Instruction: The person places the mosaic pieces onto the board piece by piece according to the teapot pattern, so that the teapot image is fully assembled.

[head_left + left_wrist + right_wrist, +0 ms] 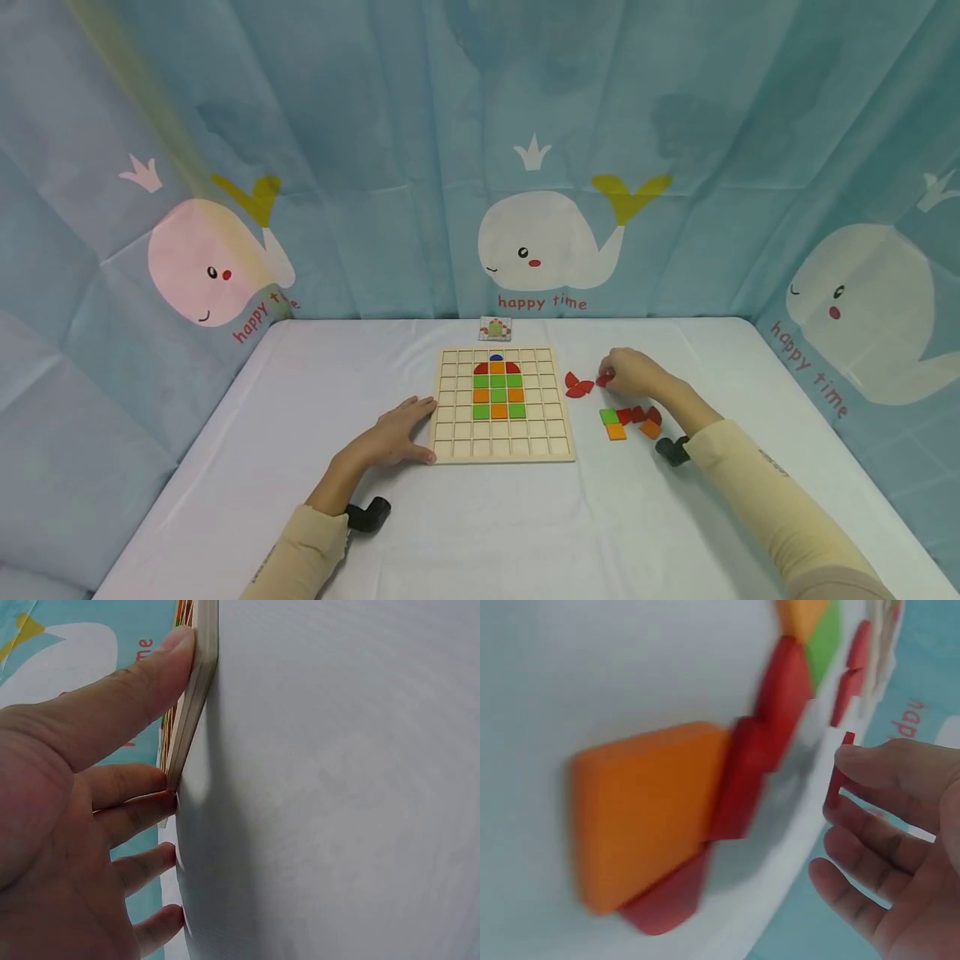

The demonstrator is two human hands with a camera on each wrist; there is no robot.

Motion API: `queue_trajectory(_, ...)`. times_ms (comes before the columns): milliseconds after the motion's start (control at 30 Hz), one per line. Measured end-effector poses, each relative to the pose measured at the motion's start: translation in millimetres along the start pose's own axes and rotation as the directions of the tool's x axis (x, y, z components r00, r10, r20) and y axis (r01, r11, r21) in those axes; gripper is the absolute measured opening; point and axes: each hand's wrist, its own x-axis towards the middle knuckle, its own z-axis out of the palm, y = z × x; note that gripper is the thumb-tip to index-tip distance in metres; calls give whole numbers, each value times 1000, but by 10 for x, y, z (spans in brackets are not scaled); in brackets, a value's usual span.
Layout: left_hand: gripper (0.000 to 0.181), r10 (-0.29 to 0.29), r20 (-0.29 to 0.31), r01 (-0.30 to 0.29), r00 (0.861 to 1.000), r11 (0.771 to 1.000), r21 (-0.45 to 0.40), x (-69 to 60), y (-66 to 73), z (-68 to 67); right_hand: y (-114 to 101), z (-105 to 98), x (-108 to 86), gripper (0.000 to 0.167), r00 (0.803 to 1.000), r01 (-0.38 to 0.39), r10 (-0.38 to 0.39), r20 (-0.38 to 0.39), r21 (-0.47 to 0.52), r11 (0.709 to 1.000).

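Observation:
A wooden grid board point(461, 437) lies on the white tablecloth, with green, orange, red and blue pieces set in its upper middle. Against the board's left edge rests my left hand point(393, 432), fingers spread and fairly straight; the left wrist view has its thumb point(150, 679) touching the rim. To the right of the board, my right hand point(633, 372) pinches a red piece point(836, 780) between thumb and fingers. Several red curved-edged pieces point(576, 387) lie between that hand and the board. The held piece's full outline is partly hidden by the fingers.
Nearer the right forearm lie a green square point(609, 417), an orange square point(616, 432), another orange piece point(650, 428) and some red pieces point(638, 414). A small picture card point(495, 329) sits behind the board. A blue whale-print curtain point(375, 250) surrounds the table.

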Motion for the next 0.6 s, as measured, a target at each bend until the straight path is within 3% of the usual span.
queue_trajectory(333, 92, 9, -1, -9, 1000, 1000, 5, -12, 13, -12, -496, -126, 68, 23, 983, 163, -163, -82, -8, 987)
queue_trajectory(600, 92, 9, 0, -9, 1000, 1000, 8, -13, 16, -12, -1048, -60, 230, 22, 950, 299, -301, -85, -37, 953)
